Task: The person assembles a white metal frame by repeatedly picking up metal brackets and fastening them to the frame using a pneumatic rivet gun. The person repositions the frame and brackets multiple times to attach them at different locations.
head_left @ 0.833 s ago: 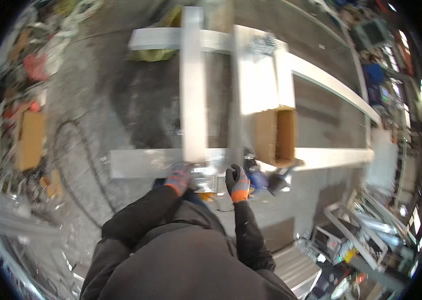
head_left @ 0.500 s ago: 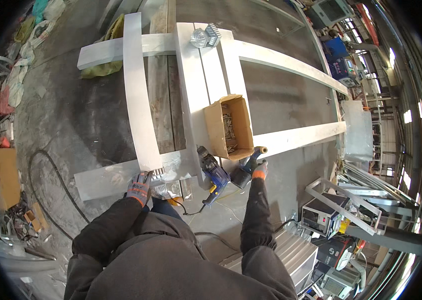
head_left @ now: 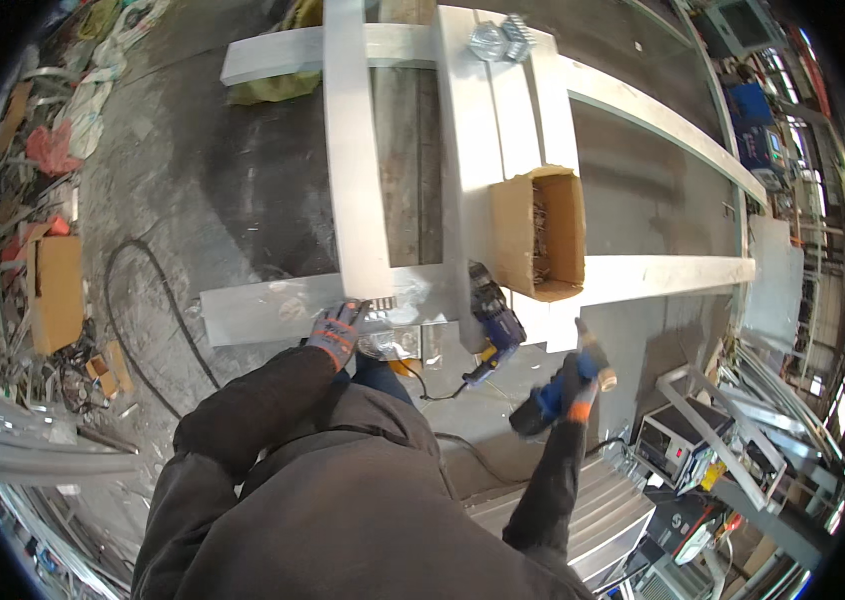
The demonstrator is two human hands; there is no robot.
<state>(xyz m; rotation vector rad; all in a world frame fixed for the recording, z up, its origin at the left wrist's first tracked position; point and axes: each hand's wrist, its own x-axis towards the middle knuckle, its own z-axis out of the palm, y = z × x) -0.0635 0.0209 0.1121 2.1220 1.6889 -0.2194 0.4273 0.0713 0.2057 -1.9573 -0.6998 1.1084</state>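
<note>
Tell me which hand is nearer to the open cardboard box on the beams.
Right. The right hand holds a hammer just below the cardboard box; the left hand rests on a bracket farther off to its left.

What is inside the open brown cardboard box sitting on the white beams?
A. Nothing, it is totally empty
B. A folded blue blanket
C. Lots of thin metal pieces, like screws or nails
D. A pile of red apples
C. The open cardboard box rests on the white beams, and a heap of thin greyish metal fasteners shows inside it; whether they are screws or nails is too small to tell.
</note>
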